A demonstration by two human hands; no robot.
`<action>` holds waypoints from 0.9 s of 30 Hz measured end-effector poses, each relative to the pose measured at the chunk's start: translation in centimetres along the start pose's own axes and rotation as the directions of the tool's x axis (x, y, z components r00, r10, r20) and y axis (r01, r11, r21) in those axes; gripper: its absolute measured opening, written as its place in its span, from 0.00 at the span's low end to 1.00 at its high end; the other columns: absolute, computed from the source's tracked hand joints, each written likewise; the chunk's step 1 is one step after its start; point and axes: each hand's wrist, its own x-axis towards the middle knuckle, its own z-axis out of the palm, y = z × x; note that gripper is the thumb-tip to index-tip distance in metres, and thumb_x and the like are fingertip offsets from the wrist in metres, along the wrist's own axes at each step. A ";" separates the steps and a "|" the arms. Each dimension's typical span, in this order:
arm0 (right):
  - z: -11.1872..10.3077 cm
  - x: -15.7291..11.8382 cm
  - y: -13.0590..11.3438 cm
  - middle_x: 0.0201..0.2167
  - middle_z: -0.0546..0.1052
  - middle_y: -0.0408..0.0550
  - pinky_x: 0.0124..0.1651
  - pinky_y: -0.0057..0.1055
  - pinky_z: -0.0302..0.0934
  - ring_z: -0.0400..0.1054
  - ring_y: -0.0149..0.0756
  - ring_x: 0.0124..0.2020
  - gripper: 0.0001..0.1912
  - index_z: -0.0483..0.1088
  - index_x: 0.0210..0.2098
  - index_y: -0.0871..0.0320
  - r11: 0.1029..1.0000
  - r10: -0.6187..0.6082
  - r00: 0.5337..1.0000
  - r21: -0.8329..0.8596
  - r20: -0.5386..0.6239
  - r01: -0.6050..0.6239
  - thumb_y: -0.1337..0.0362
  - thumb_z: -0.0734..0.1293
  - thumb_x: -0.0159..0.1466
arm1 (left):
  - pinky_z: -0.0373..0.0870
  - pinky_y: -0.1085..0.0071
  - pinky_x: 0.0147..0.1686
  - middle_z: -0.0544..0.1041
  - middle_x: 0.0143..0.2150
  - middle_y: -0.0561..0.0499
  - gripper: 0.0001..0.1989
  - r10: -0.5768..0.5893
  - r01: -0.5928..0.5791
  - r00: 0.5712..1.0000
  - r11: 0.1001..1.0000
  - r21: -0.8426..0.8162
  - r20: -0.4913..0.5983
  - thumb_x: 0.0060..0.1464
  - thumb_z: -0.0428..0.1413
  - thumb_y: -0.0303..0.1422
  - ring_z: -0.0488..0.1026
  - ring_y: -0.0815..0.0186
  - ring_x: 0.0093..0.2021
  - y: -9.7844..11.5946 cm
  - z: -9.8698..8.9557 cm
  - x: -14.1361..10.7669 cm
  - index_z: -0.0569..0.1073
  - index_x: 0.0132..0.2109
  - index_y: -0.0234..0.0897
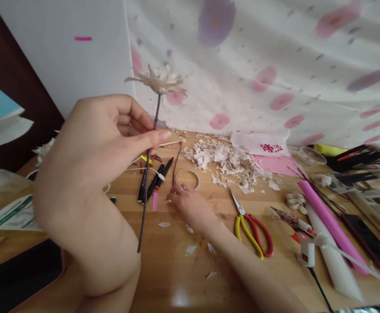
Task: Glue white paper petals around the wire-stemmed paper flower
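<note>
Since the left hand [94,145] pinches the dark stem [148,180] to keep the pale petal flower [155,81] up at 11 o'clock, off the table [167,261], my right-hand fingers [180,190] just curl beside a tape roll [187,173], and I can't tell if they're gripping anything.

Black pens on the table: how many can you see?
3, fanned together left of the tape roll: left one, middle one, right one. More may hide behind the left hand.

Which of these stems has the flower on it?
The stem in the left hand: a pale flower tops it, while the thin stem by the right hand is bare.
</note>
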 end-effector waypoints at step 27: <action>-8.8 -2.9 4.3 0.40 0.82 0.48 0.45 0.26 0.72 0.78 0.29 0.37 0.19 0.78 0.48 0.60 -0.245 0.191 0.980 0.965 -0.047 0.094 0.65 0.79 0.58 | 0.70 0.70 0.27 0.84 0.28 0.52 0.14 -0.002 0.070 0.935 0.982 -0.178 0.356 0.50 0.68 0.42 0.79 0.62 0.28 1.2 5.5 0.5 0.71 0.30 0.43</action>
